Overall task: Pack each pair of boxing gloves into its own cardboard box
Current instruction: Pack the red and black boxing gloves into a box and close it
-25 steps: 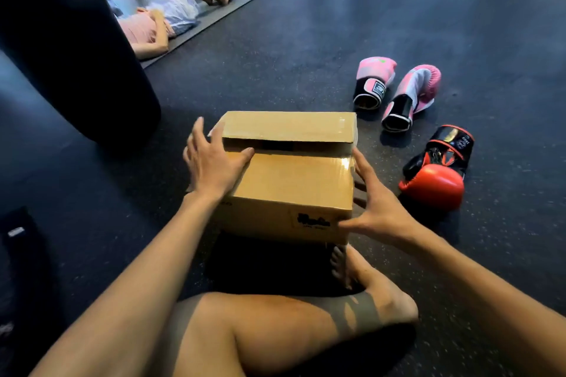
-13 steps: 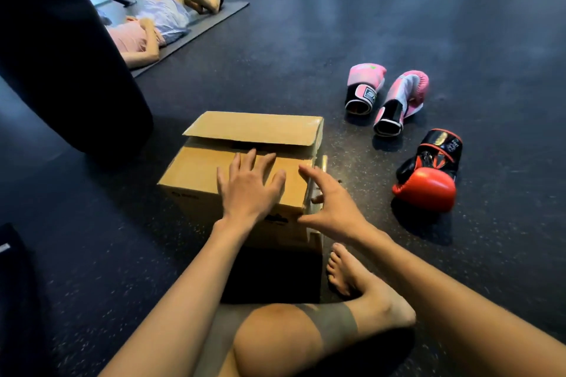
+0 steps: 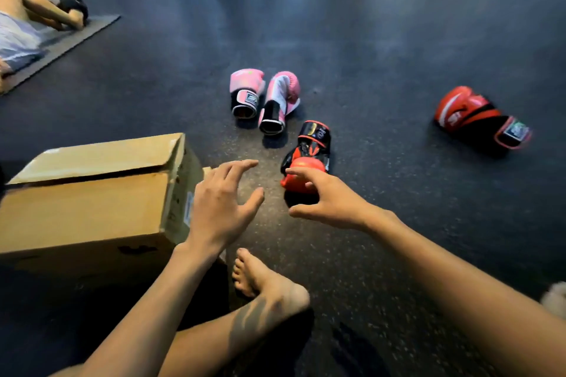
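A cardboard box (image 3: 85,208) sits on the dark floor at my left, its top flaps nearly closed. My left hand (image 3: 219,205) hovers just off the box's right end, fingers spread, holding nothing. My right hand (image 3: 324,197) reaches over the near end of a red and black glove (image 3: 309,147), fingers loosely bent, empty. Two pink gloves (image 3: 263,96) lie side by side beyond it. A second red glove (image 3: 477,118) lies apart at the right.
My bare foot (image 3: 266,283) and folded leg lie just below my hands. Another person lies on a grey mat (image 3: 61,40) at the far left. Dark speckled floor stretches behind the gloves.
Both hands have left the box top and moved right toward the red glove. The view swung right, so the box now sits at the left and a second red glove has come into sight.
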